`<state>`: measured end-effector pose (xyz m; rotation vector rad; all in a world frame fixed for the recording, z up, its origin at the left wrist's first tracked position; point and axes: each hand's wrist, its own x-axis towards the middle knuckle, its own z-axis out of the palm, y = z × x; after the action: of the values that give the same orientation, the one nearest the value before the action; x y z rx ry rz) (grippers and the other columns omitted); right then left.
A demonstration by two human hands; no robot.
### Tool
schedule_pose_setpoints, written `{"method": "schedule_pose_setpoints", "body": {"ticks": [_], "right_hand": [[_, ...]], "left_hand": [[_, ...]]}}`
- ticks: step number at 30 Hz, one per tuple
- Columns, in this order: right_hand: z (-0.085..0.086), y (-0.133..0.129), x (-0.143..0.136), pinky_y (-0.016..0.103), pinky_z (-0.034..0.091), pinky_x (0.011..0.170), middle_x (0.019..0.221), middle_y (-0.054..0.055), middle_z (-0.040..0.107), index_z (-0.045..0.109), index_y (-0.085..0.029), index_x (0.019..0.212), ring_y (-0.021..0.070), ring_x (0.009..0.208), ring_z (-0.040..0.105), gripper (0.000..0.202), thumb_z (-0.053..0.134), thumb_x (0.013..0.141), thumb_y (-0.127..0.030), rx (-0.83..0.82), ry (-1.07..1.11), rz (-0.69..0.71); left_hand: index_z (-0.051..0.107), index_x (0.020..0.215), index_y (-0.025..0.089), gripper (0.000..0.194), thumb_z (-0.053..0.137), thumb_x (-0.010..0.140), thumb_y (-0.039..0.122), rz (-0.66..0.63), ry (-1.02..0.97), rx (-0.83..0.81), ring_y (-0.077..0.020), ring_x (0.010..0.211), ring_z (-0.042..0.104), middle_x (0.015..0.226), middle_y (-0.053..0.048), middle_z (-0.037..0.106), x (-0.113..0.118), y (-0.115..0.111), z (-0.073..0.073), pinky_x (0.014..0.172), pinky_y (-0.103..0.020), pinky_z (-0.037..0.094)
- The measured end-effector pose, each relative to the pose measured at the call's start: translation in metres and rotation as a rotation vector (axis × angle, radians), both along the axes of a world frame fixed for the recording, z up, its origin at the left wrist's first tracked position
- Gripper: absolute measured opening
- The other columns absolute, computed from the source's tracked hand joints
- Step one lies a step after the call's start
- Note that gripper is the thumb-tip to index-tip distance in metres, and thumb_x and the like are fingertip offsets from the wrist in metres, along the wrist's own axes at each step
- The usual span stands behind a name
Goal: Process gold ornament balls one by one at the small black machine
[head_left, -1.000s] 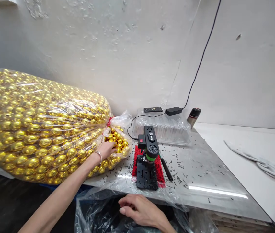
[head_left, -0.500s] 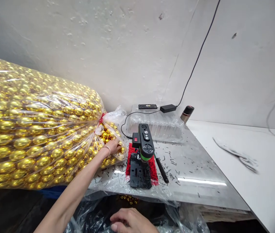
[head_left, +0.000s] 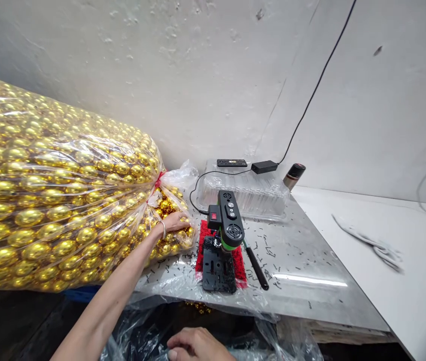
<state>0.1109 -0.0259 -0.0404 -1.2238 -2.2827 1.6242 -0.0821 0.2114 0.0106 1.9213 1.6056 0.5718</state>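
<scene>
A huge clear bag (head_left: 58, 185) packed with shiny gold balls lies at the left, with a red tie near its end. My left hand (head_left: 177, 221) reaches into the torn opening past the tie, among the gold balls, its fingertips hidden there. My right hand (head_left: 199, 345) is low at the bottom edge over an open plastic-lined container (head_left: 133, 331), fingers curled, and what it may hold is hidden. Between them and the wall stands a small black device (head_left: 230, 220) with a lever and a black base plate (head_left: 218, 268) on a red mat (head_left: 239, 265).
Behind the device sit clear plastic trays (head_left: 243, 195) with a phone (head_left: 231, 163) and a power adapter (head_left: 264, 167) on top. A bottle (head_left: 294, 175) leans at the wall. Gloves (head_left: 371, 243) lie on the white table (head_left: 397, 301). Black scraps dot the metal table (head_left: 318, 291).
My left hand has shifted slightly within the bag's opening, its wrist a little higher and further left. My right hand has moved a little left and down. The view has shifted slightly.
</scene>
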Motion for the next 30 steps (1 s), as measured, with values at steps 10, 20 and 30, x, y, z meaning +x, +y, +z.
{"method": "schedule_pose_setpoints", "body": {"ticks": [10,20,30], "right_hand": [[0.064,0.024,0.017,0.027,0.045,0.090,0.105,0.004,0.071,0.065,-0.026,0.113,0.0174,0.098,0.064,0.031,0.045,0.093,-0.037,0.224,0.203,-0.119],[0.073,0.076,-0.003,0.028,0.053,0.080,0.116,0.008,0.065,0.060,-0.022,0.120,0.0178,0.094,0.064,0.043,0.056,0.085,-0.047,0.301,0.489,-0.658],[0.042,0.052,0.002,0.033,0.057,0.079,0.107,0.008,0.069,0.063,-0.018,0.113,0.0196,0.093,0.066,0.053,0.070,0.073,-0.051,-0.168,0.810,-0.808]], "left_hand": [[0.063,0.118,0.018,0.052,0.060,0.075,0.049,0.317,-0.146,0.125,-0.0251,0.095,0.066,0.111,-0.007,0.070,-0.015,-0.061,0.037,0.086,-0.035,0.051],[0.066,0.111,0.027,0.032,0.056,0.082,0.035,0.126,-0.303,0.312,-0.0249,0.113,0.058,0.118,-0.008,0.064,0.038,-0.175,0.018,0.101,-0.037,0.045],[0.062,0.125,0.018,0.060,0.064,0.075,0.052,0.336,-0.876,-0.142,-0.0235,0.089,0.063,0.119,-0.010,0.066,0.056,-0.196,-0.006,0.072,-0.030,0.052]]}}
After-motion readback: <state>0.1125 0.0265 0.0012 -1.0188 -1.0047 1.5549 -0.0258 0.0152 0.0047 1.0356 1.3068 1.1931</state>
